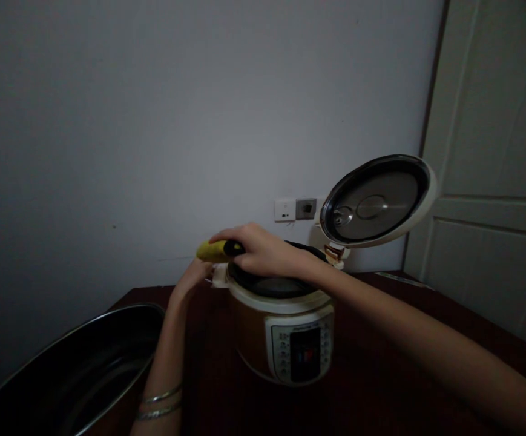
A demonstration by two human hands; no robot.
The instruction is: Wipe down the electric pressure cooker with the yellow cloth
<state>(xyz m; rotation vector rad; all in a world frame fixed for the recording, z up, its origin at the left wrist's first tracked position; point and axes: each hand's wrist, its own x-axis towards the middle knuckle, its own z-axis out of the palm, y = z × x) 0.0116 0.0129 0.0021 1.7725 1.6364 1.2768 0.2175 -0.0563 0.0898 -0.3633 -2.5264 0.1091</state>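
A rice cooker (290, 330) with a control panel on its front stands on the dark wooden table (381, 387). Its lid (376, 203) is swung up and open at the back right, showing a metal inner face. My right hand (263, 248) reaches across the cooker's rim and is closed on a tool with a yellow and black handle (217, 250), which sticks out to the left. My left hand (192, 277), bangles on its wrist, rests against the cooker's left rim; its fingers are mostly hidden behind the rim.
A large dark metal basin (76, 369) sits at the table's front left. A wall socket and switch (295, 209) are on the wall behind the cooker. A white door (494, 169) stands at the right.
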